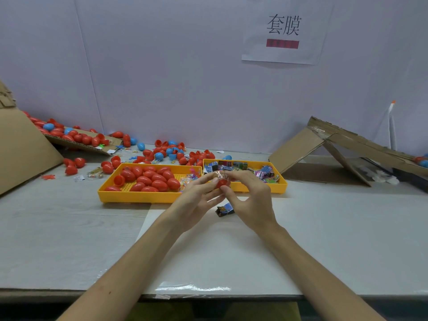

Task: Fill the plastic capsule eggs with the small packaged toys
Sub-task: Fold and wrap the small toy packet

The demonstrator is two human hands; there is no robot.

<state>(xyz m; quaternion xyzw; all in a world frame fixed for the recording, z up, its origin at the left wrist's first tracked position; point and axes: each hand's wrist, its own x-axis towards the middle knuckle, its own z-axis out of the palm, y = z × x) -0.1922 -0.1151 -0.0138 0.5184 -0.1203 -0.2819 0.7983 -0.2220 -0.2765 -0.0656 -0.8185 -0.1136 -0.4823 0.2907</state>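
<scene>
1. Red capsule egg [222, 183]: it is held in the air over the middle of the table [69, 228], just in front of the two yellow trays' near rims.
2. The left hand [196, 201] pinches the shell between thumb and curled fingertips.
3. The right hand [251, 200] pinches a crinkly packaged toy [220, 175] against the egg's open mouth, with its thumb under the shell and its other fingers spread loosely.
4. Handling, as a judgement: the shell looks light, stiff and glossy, so it is likely slippery. It is best held around its widest part, not the rim.
5. The packet is soft foil that should fold in under gentle pressure.
6. Another packet [224, 209] lies on the table beneath the hands.
7. The left tray [139, 197] holds red eggs and the right tray [259, 190] holds packets.
</scene>
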